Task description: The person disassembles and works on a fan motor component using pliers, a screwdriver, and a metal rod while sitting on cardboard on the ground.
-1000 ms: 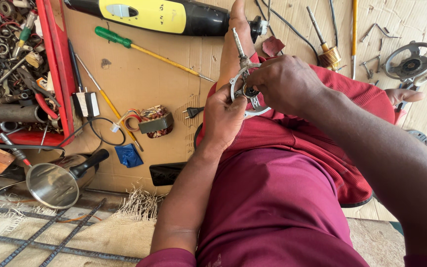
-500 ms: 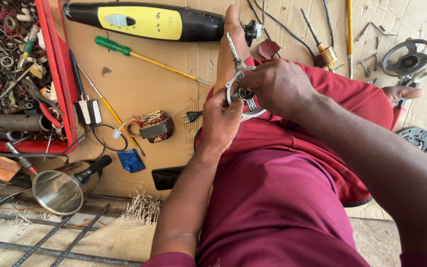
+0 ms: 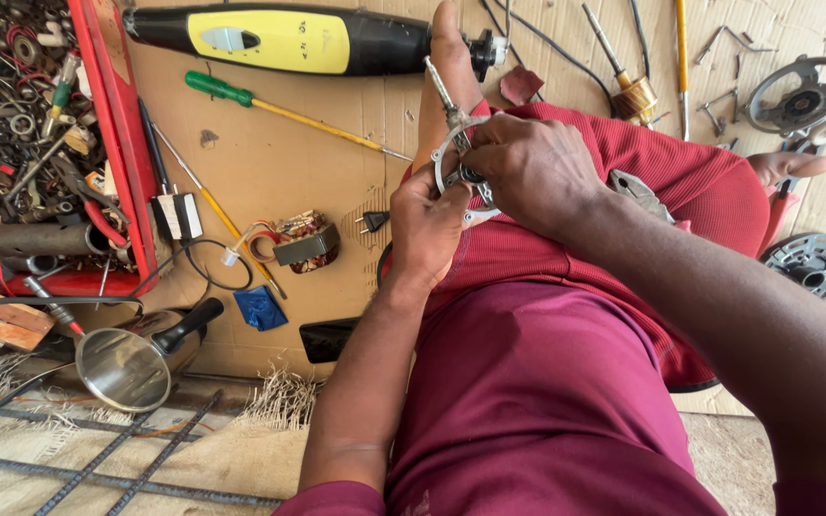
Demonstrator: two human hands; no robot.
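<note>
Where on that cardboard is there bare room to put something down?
Bare cardboard lies between the green-handled screwdriver and the copper coil. Another patch sits right of the red shorts, near the round metal housing. The red tray is crammed, and the top right is scattered with tools.

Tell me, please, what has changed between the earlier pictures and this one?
Almost nothing. Both the left hand and the right hand keep their grip on the small metal ring part above the lap. The green screwdriver, the yellow and black tool and the red tray lie as before.
</note>
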